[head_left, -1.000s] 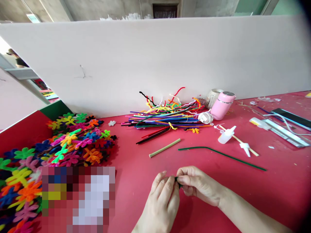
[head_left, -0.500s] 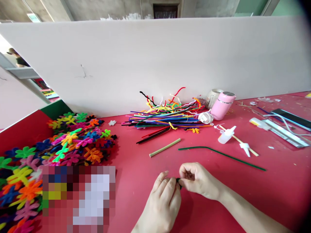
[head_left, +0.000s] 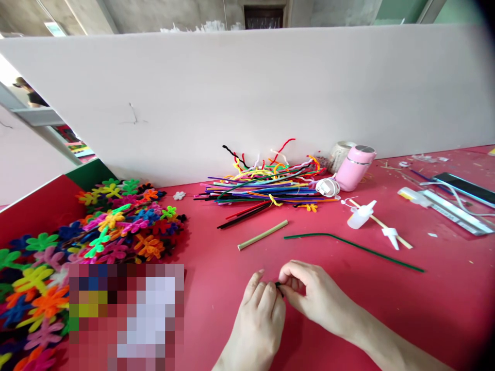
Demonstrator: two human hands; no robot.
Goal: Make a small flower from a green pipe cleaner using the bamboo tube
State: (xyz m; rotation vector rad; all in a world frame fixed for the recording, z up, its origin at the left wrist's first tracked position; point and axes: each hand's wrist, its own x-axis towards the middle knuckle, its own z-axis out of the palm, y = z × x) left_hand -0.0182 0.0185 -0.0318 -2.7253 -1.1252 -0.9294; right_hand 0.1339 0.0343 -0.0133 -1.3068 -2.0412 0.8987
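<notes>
My left hand (head_left: 261,322) and my right hand (head_left: 315,293) meet above the red table. Both are closed on a small dark piece of pipe cleaner (head_left: 278,285), black or very dark green, with most of it hidden by the fingers. My right thumb and index finger pinch its end, while the left fingers curl over the rest. Just beyond the hands lies a long green pipe cleaner (head_left: 356,248), bent near one end. A short bamboo stick (head_left: 263,235) lies to its left.
Pipe-cleaner flowers (head_left: 112,221) heap up at the left beside a red box wall (head_left: 34,211). A pile of colourful pipe cleaners (head_left: 263,188) lies against the white partition (head_left: 247,98). Right of it are a pink bottle (head_left: 355,167), a white cable (head_left: 328,187), a glue bottle (head_left: 361,214) and a phone (head_left: 464,188).
My right hand has moved slightly left, closer to my left hand. Less of the dark piece shows between the fingers. The things on the table have stayed put.
</notes>
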